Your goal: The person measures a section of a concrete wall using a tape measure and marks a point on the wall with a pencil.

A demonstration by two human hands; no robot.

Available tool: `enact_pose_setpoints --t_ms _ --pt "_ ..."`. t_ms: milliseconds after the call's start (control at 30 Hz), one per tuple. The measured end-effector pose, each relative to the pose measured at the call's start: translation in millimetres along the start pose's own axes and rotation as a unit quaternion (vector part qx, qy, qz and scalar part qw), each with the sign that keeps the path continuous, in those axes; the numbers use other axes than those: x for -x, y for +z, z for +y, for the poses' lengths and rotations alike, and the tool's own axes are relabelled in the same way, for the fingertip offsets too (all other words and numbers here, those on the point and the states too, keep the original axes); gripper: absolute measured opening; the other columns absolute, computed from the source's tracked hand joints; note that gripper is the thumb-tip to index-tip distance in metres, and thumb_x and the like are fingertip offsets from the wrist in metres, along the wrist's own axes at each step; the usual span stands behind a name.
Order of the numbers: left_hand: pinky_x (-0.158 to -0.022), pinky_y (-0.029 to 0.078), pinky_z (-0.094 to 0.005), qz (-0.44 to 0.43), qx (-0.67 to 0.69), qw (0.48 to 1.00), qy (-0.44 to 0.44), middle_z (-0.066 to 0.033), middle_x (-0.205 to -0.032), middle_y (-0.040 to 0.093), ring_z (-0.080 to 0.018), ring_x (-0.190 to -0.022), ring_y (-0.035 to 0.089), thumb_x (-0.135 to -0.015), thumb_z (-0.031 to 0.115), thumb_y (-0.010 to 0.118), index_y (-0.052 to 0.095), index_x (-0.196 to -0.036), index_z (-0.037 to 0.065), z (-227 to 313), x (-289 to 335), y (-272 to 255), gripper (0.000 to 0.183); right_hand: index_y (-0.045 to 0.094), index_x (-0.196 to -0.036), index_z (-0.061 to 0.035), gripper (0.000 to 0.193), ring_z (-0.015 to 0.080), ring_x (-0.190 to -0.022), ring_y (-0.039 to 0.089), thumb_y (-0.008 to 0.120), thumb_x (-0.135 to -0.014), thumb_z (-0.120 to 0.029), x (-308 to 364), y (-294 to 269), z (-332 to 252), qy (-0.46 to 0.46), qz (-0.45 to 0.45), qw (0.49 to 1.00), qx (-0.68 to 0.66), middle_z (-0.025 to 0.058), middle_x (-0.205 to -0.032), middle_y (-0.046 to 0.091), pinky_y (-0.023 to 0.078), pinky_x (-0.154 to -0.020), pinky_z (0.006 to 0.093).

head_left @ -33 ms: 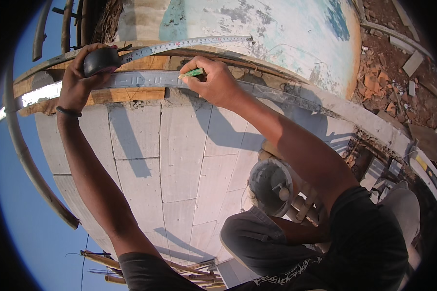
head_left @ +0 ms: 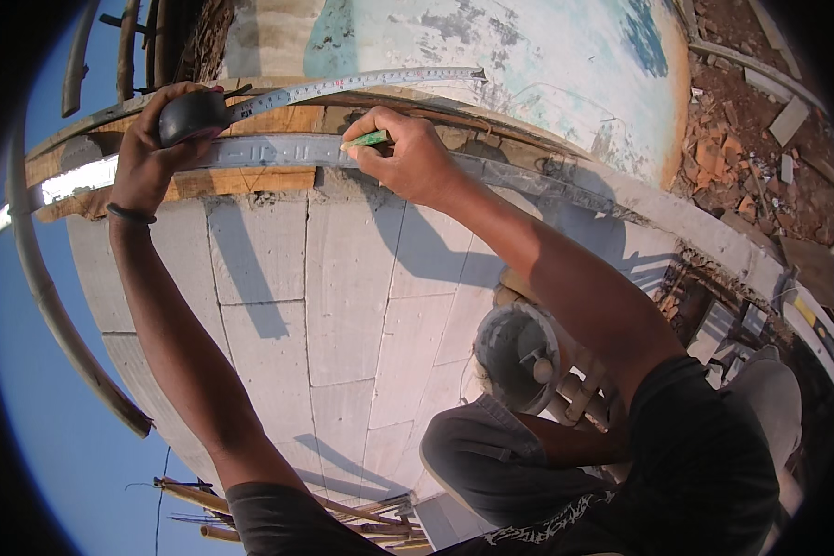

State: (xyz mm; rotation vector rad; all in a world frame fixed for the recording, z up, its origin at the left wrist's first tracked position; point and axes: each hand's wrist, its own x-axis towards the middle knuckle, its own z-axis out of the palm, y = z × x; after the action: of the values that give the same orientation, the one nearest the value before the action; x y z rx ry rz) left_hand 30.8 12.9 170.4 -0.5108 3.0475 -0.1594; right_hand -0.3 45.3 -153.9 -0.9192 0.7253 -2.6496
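My left hand [head_left: 148, 153] is closed around the black case of a tape measure [head_left: 192, 118], above the left part of the wall top. Its pale blade [head_left: 343, 83] is drawn out to the right, ending over the far side of the wall top. In my right hand [head_left: 406, 156] a short green pencil [head_left: 371, 138] is pinched, its light tip at a grey metal channel [head_left: 278, 151]. The channel lies lengthwise along the wall top, and wooden boards [head_left: 250, 183] flank it on the left. My right hand hides part of the channel.
Below is a wall of pale blocks [head_left: 343, 250]. A bucket [head_left: 505, 347] with a tool inside hangs or stands near my knee; its support is partly hidden. A curved pole [head_left: 56, 301] rises at left. Broken bricks [head_left: 718, 157] lie at the far right.
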Motion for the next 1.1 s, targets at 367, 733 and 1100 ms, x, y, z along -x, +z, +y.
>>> enact_pose_setpoints --t_ms 367,733,1100 --pt "-0.093 0.05 -0.0303 0.008 -0.013 1.0 -0.003 -0.0043 -0.114 0.064 -0.016 -0.106 0.061 -0.069 -0.003 0.069 0.058 -0.125 0.008 6.1 0.3 2.4 0.058 0.062 -0.102 -0.0016 0.019 0.0071 -0.061 0.056 0.065 -0.089 -0.014 -4.0 0.5 4.5 -0.015 0.049 0.999 0.014 0.0049 -0.081 0.065 0.048 -0.054 0.0251" --pt "-0.093 0.052 -0.0306 0.015 -0.009 1.0 -0.007 -0.005 -0.115 0.062 -0.0161 -0.107 0.06 -0.07 -0.003 0.073 0.058 -0.123 0.008 9.4 2.1 4.4 0.056 0.061 -0.102 0.0004 0.024 0.006 -0.053 0.055 0.063 -0.088 -0.018 -16.0 -18.5 -4.9 0.156 -0.036 0.976 -0.146 0.0072 -0.074 0.062 0.043 -0.041 0.022" --pt "-0.094 0.054 -0.0354 0.023 -0.015 1.0 -0.015 -0.0068 -0.119 0.062 -0.0203 -0.11 0.061 -0.069 -0.002 0.076 0.058 -0.125 0.01 -0.5 3.0 1.4 0.06 0.062 -0.101 0.0025 0.026 0.0063 -0.058 0.058 0.066 -0.083 -0.017 -33.0 -24.4 -8.3 0.2 -0.098 0.964 -0.143 0.0083 -0.079 0.065 0.038 -0.039 0.0197"
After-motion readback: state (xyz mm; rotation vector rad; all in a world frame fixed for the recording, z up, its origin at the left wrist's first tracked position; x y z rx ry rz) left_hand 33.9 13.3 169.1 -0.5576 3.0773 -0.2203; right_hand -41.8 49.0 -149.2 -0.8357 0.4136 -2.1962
